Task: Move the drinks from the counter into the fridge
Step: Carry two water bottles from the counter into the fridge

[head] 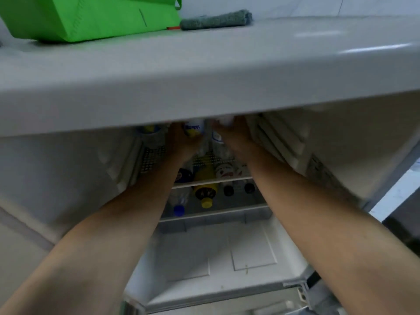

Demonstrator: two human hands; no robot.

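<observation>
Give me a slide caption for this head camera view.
Both hands, left hand and right hand, set bottles on the upper fridge shelf.

Two bare forearms are showing, with no sleeves, watch, bracelet or glove covering them up to the frame's lower edge. The left hand (181, 142) and right hand (231, 137) are appearing blurred, so rings or nails are not showing clearly.

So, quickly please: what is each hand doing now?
Left hand: grips a white bottle with a yellow label.
Right hand: grips a white-capped clear bottle, partly hidden.
</observation>
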